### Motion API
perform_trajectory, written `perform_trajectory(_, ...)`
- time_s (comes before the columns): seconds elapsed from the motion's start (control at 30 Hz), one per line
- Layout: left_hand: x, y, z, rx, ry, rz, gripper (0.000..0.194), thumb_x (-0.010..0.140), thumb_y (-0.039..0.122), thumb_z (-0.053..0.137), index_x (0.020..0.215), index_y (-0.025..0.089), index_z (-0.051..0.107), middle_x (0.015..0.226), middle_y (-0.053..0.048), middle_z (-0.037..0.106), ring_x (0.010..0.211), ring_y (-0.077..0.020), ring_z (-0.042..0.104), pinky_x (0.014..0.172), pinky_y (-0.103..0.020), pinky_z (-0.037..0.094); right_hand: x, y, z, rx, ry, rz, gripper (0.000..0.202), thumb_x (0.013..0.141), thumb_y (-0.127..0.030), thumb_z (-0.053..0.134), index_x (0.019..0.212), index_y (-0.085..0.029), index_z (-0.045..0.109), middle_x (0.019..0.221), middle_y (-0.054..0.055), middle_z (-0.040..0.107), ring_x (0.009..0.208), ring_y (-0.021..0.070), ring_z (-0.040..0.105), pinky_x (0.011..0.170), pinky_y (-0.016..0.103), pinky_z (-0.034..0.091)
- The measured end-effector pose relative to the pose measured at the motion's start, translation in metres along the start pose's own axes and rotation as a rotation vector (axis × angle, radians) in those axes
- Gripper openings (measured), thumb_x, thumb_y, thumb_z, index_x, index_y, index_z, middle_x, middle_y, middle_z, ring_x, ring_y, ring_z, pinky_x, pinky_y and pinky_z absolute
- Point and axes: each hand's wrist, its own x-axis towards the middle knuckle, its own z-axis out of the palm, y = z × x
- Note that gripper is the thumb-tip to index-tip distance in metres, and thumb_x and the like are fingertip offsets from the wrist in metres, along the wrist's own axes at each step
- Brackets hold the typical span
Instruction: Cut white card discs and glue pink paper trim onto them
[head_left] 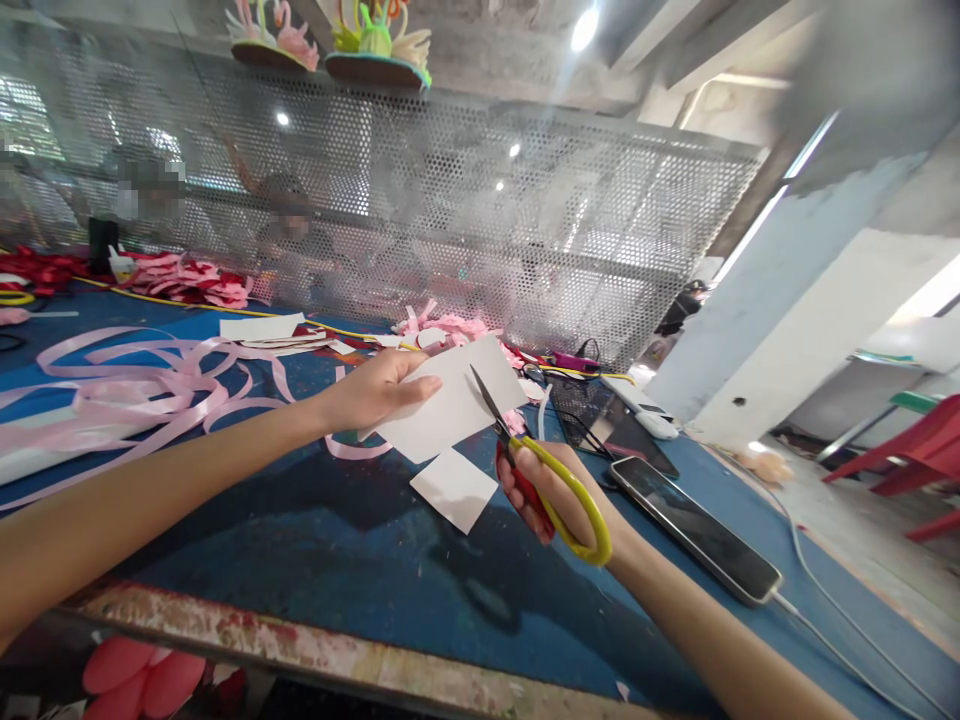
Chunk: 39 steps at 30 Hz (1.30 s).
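My left hand (pixel 386 387) pinches a white sheet of paper (pixel 450 405) by its left side and holds it above the blue table. In my right hand (pixel 551 485) is a pair of scissors (pixel 577 500) with yellow and red handles. Their blades point up and to the left, lying over the right part of the sheet; whether they bite into it I cannot tell. A smaller white square of paper (pixel 455 490) rests on the table just below the held sheet.
Pink ribbon (pixel 157 385) lies in loops at the left. A stack of white paper (pixel 270 330) and pink pieces (pixel 450 328) are towards the back. Right of my hand a phone (pixel 697 525) is plugged into a cable. A perforated metal screen (pixel 450 210) stands behind the table.
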Motion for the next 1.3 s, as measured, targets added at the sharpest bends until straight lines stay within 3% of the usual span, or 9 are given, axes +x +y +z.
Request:
perform_trajectory(0.2,-0.001,0.004,0.002,-0.117,-0.033,-0.057,0.029,0.079,0.042,0.051,0.084,0.014,0.054,0.064,0.000,0.056,0.046,-0.0070,0.049,0.039,-0.015,0.033,-0.004,-0.002,-0.001,0.028,-0.037,-0.064,0.057,0.067,-0.073,0.051,0.066,-0.016,0.050,0.056,-0.003,0.046,0.039,0.0055,0.042,0.035,0.019,0.033)
perform_trajectory(0.37,-0.002,0.002,0.005,-0.135,-0.078,-0.040,0.030,0.079,0.043,0.051,0.084,0.013,0.054,0.064,0.000,0.056,0.046,-0.0065,0.049,0.040,-0.015,0.033,-0.004,0.001,-0.008,0.094,-0.278,-0.169,0.054,0.080,-0.068,0.039,0.075,-0.016,0.055,0.060,0.001,0.048,0.053,0.0108,0.044,0.052,0.026,0.040)
perform_trajectory(0.47,-0.002,0.001,0.008,-0.103,-0.110,-0.042,0.029,0.080,0.042,0.051,0.082,0.014,0.054,0.065,0.000,0.057,0.048,-0.0073,0.051,0.040,-0.015,0.034,-0.006,0.001,-0.008,0.133,-0.320,-0.188,0.053,0.081,-0.066,0.039,0.084,-0.016,0.058,0.075,0.004,0.050,0.062,0.0127,0.046,0.061,0.028,0.043)
perform_trajectory(0.63,-0.001,0.000,0.012,-0.026,-0.089,-0.011,0.033,0.080,0.045,0.050,0.085,0.013,0.056,0.069,-0.001,0.059,0.052,-0.0090,0.052,0.043,-0.017,0.037,-0.005,-0.001,-0.003,0.049,-0.222,-0.166,0.057,0.078,-0.071,0.035,0.076,-0.018,0.054,0.068,0.003,0.050,0.058,0.0136,0.047,0.059,0.030,0.044)
perform_trajectory(0.83,-0.001,0.000,0.009,0.092,-0.016,0.060,0.035,0.080,0.047,0.048,0.083,0.014,0.056,0.068,-0.001,0.058,0.054,-0.0097,0.051,0.044,-0.017,0.037,-0.001,0.000,0.002,0.000,-0.117,-0.075,0.055,0.075,-0.073,0.038,0.066,-0.020,0.047,0.049,-0.002,0.044,0.041,0.0114,0.043,0.043,0.027,0.038)
perform_trajectory(1.3,-0.001,-0.001,0.007,-0.015,-0.056,0.038,0.033,0.081,0.044,0.048,0.088,0.013,0.058,0.070,-0.001,0.059,0.054,-0.0084,0.051,0.043,-0.015,0.036,-0.004,0.002,0.009,0.057,-0.030,-0.018,0.055,0.071,-0.074,0.045,0.063,-0.020,0.042,0.049,-0.006,0.039,0.035,0.0070,0.038,0.034,0.021,0.035)
